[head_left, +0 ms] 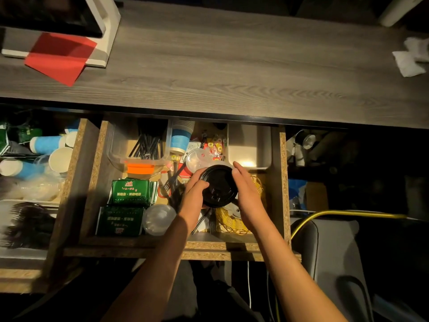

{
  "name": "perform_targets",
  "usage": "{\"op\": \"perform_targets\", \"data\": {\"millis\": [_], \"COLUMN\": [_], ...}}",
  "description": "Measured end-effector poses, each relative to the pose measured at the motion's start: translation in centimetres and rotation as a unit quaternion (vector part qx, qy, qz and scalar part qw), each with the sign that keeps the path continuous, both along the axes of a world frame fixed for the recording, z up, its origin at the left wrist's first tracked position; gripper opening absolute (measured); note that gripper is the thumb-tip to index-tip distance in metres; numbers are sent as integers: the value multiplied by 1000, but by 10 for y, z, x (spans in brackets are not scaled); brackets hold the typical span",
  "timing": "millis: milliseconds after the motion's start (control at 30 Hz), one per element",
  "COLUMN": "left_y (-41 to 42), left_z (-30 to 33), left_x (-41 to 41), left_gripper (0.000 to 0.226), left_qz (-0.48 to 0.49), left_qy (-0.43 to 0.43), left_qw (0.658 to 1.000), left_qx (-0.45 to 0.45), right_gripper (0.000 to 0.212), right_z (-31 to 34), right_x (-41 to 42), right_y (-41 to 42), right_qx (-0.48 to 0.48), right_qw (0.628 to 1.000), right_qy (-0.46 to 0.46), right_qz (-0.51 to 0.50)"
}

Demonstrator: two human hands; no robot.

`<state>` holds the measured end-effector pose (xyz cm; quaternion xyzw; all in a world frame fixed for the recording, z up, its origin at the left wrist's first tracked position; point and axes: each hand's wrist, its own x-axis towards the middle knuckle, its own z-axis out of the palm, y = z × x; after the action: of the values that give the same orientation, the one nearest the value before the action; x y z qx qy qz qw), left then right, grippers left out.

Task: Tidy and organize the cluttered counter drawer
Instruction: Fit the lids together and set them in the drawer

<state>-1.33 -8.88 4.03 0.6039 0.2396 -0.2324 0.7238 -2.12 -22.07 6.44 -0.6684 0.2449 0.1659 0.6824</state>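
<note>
We look down on a grey wood-grain counter point(232, 66) that fills the top of the view, lit warmly while the room beneath it lies in deep shadow. On its left end a white stand point(102, 31) sits with a red sheet point(60, 56) over its base; at the far right lie crumpled white tissues point(411, 59).

Below the counter edge the drawer point(282, 182), made of raw particle board, stands pulled out. At its back we see a clear tub point(116, 145) of black straws point(148, 145), a blue cup stack point(181, 138) lying beside it, and a white tray point(250, 145) at the right. Nearer the front lie two green packets point(132, 191), a clear dome lid point(157, 219) and a yellow wire basket point(232, 221).

To the left of the drawer, an open shelf holds more blue and white cups point(46, 145). To the right a yellow hose point(348, 213) runs over a grey seat point(329, 247).

Both hands hold the black lid point(219, 185) above the drawer's right middle: our left hand point(193, 194) curls round its left edge, our right hand point(247, 191) presses straight fingers along its right edge.
</note>
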Motion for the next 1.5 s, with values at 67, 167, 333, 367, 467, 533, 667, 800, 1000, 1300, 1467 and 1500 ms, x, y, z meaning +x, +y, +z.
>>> {"op": "perform_targets", "data": {"millis": [67,167,333,367,467,533,667,800,1000,1300,1467,1500], "left_y": [-3,-5,-2,-1,3,3,3,7,6,1,2,2], "left_z": [1,-2,-10,-11,-11,-14,-26,-37,-55,-67,-68,-68], "left_x": [0,-2,-1,1,5,5,-1,-5,-6,-12,-15,-15], "left_gripper": [37,31,35,38,37,36,47,57,65,35,32,31], "left_qz": [29,45,-27,-39,-66,-65,-43,-7,31,-2,7,18], "left_qy": [8,19,56,69,83,64,60,75,119,130,158,161], "left_qw": [999,998,998,996,993,995,997,997,992,992,987,987], "left_qx": [-23,-30,-30,-41,-56,-36,10,26,-5,-5,-18,-22], "right_gripper": [45,53,55,48,34,34,31,34,50,47,38,35], "right_z": [-7,-14,-27,-30,-34,-32,-33,-61,-100,-122,-116,-115], "right_x": [1,-3,-16,-16,-18,-20,-20,-28,-37,-29,-25,-25], "right_y": [4,6,2,1,-4,-6,-18,-44,-55,-50,-52,-52], "right_qx": [21,-23,-143,-128,-103,-86,5,-100,-237,-224,-58,-45], "right_qw": [999,1000,988,990,994,995,1000,974,955,946,954,957], "right_qy": [27,8,-50,-43,-36,-39,19,133,160,218,262,257], "right_qz": [6,10,36,28,19,17,-9,-150,-74,-89,-135,-126]}}
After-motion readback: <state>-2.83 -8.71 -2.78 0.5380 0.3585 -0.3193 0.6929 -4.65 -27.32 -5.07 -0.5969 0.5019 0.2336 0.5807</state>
